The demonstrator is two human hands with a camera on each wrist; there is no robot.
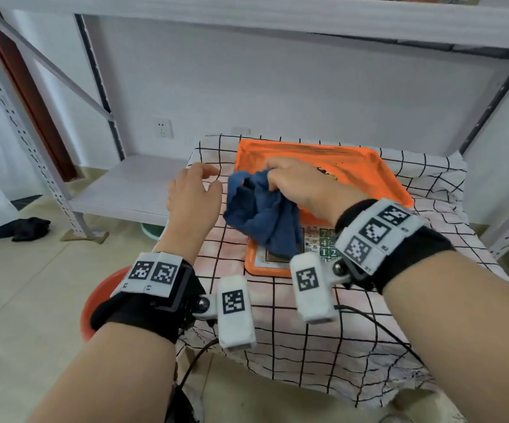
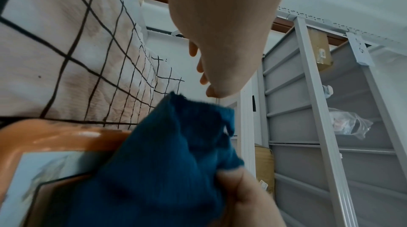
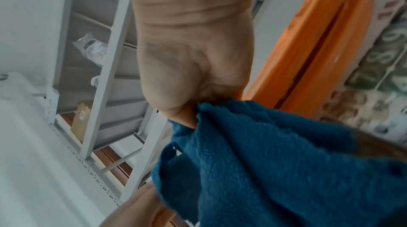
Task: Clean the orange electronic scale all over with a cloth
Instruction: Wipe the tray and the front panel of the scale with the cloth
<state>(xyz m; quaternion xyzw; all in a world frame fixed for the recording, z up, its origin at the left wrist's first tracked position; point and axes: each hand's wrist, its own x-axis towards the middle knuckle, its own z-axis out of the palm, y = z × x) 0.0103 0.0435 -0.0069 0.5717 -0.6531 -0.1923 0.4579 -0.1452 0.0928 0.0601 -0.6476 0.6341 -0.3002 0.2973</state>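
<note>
Scale (image 1: 366,175) sits on the worktop (image 1: 308,337) over a checked sheet (image 1: 430,239), orange tray smeared dark, keypad at the near end; blue cloth (image 1: 262,215) hangs bunched over the scale's near-left part, covering part of the display. Right hand (image 1: 296,181) grips the cloth's top, fingers curled and pinching the fabric; left hand (image 1: 193,196) is just left of the cloth, fingers loosely spread, holding nothing. Grey shelving (image 1: 131,190) stands behind and to the left.
</note>
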